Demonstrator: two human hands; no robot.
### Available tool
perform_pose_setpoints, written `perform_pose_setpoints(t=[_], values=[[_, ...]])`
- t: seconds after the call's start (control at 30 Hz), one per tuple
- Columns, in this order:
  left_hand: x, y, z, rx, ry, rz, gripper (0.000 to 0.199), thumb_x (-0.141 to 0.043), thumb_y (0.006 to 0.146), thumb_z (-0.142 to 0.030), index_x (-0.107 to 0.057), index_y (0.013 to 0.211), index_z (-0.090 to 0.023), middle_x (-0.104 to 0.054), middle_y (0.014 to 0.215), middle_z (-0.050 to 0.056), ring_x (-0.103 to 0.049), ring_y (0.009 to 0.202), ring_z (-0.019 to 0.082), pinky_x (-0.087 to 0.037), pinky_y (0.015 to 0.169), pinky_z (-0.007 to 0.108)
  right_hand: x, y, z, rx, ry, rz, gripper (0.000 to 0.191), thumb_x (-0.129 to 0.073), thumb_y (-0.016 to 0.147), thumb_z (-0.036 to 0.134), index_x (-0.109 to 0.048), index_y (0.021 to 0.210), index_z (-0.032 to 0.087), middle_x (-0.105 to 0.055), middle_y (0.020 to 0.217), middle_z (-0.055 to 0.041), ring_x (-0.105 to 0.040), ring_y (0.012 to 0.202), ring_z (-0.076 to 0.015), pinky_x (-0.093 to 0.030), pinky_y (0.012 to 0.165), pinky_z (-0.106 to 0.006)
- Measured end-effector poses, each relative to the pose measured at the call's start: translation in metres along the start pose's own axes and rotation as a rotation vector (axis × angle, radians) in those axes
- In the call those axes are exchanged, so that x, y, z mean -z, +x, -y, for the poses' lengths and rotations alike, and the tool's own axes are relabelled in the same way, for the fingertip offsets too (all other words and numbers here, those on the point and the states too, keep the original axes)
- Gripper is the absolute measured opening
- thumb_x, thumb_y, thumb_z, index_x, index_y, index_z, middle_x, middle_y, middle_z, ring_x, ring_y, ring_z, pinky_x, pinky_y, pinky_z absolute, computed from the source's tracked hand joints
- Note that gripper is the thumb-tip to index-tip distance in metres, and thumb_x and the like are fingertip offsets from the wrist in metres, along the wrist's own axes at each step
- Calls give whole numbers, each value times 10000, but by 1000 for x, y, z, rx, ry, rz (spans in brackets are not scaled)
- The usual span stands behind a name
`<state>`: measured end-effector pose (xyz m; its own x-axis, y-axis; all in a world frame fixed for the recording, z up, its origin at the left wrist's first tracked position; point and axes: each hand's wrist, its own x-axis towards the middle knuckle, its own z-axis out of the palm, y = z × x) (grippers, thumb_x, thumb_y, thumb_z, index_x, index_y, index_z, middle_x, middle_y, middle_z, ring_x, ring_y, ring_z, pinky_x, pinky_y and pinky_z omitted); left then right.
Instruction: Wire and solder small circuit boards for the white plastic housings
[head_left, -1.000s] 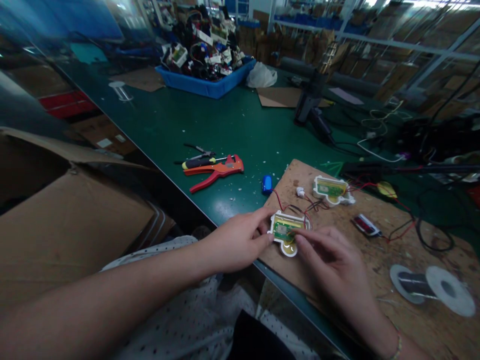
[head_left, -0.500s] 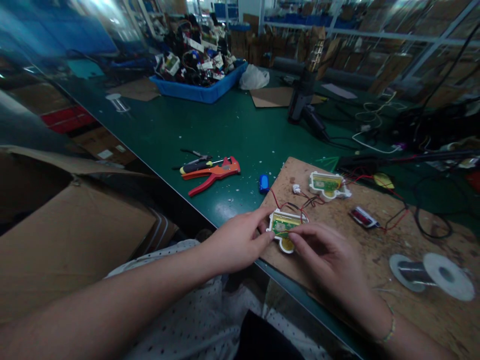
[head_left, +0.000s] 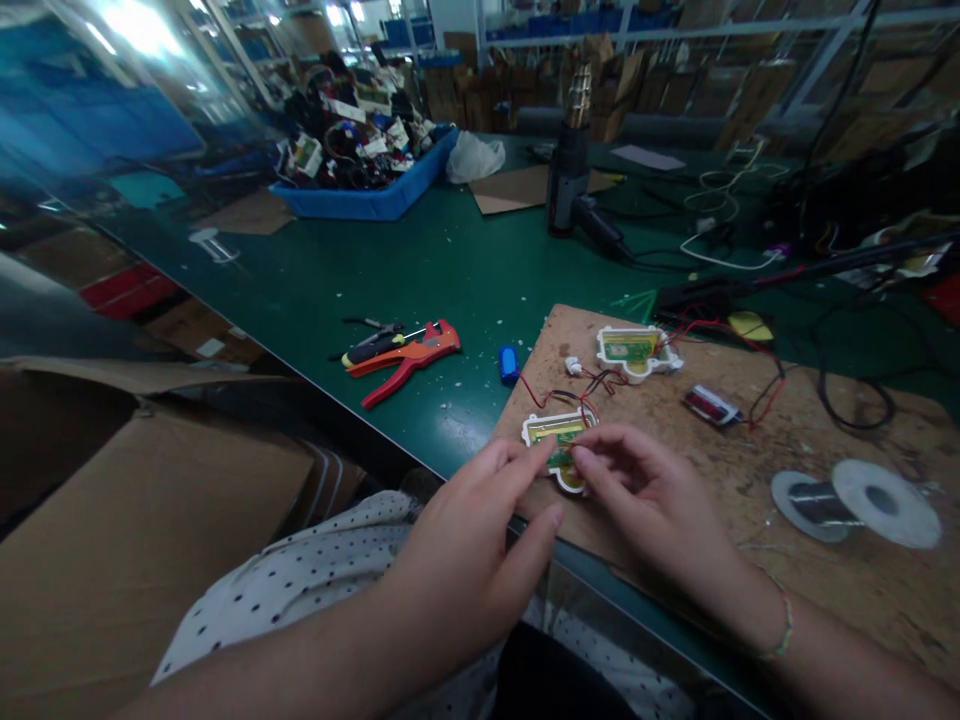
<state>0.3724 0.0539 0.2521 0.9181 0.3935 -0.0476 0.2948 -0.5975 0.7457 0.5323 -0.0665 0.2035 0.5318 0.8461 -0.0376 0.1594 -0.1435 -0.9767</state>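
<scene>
A white-framed case with a green circuit board (head_left: 559, 428) lies at the front left edge of the brown board (head_left: 720, 470). My left hand (head_left: 491, 520) rests over its lower left, index fingertip on the circuit board, thumb apart. My right hand (head_left: 649, 490) is at the case's right side, thumb and index finger pinched on a thin wire (head_left: 568, 445). Red and black wires run from the case to a blue cylinder (head_left: 508, 365) and a small white connector (head_left: 573, 366). A second white-framed case (head_left: 636, 352) lies farther back.
Red-handled pliers (head_left: 412, 358) lie left on the green table. Solder spool (head_left: 855, 505) and a wired battery (head_left: 711, 405) are at the right. Behind stand a heat gun (head_left: 568, 185) and a full blue bin (head_left: 360, 203). An open carton (head_left: 150, 490) is at lower left.
My left hand has let go of the case's left edge; its index finger has moved onto the circuit board and its thumb has drawn away. The view has shifted slightly.
</scene>
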Motion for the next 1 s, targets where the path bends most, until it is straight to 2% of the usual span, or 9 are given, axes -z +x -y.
perform_pose_setpoints(t=[0.17,0.33,0.53,0.67,0.77,0.9,1.0], values=[[-3,0,-6,-26,-72,27,484,-496,987,-251,-419,1463,-215,-565,1133,66,-536,1035,194,-479,926,367,-1,1,3,-9,43,-21,186,-682,888,384,-702,999,236,-714,861,-3,-648,716,-91,-517,607,-179],[-3,1,-4,-21,-98,66,422,-500,981,-222,-467,1401,-219,-562,1101,47,-540,985,178,-479,891,351,0,1,1,3,5,-34,192,-699,875,379,-734,1015,252,-742,900,-6,-669,738,-103,-526,613,-190],[-2,-3,-3,-9,-106,94,578,-533,971,-244,-336,1514,-271,-553,1097,41,-529,972,179,-490,869,357,0,0,5,-24,3,-10,237,-698,873,378,-731,1054,230,-757,877,-17,-698,719,-112,-546,605,-193],[-1,-2,-1,-1,-149,110,587,-546,964,-228,-351,1511,-308,-562,1042,22,-545,930,160,-501,835,331,1,1,11,-78,90,-18,223,-716,849,380,-738,976,199,-755,808,-32,-699,690,-120,-561,602,-199],[-1,0,1,43,-213,92,614,-565,955,-240,-335,1515,-346,-576,1134,23,-563,917,146,-513,809,314,5,4,12,-141,147,-40,249,-739,818,407,-734,928,184,-742,781,-35,-677,656,-116,-551,580,-204],[4,5,2,154,-314,27,589,-585,925,-271,-385,1479,-275,-591,1182,46,-572,850,138,-524,707,286,11,7,9,-216,141,-26,347,-725,812,479,-716,980,176,-699,725,-26,-595,568,-99,-447,465,-189],[9,10,4,217,-296,1,510,-577,914,-262,-457,1409,-230,-615,1113,46,-569,820,139,-512,672,275,12,8,7,-188,88,-55,342,-733,805,481,-722,965,179,-680,735,-20,-575,598,-100,-434,497,-201]])
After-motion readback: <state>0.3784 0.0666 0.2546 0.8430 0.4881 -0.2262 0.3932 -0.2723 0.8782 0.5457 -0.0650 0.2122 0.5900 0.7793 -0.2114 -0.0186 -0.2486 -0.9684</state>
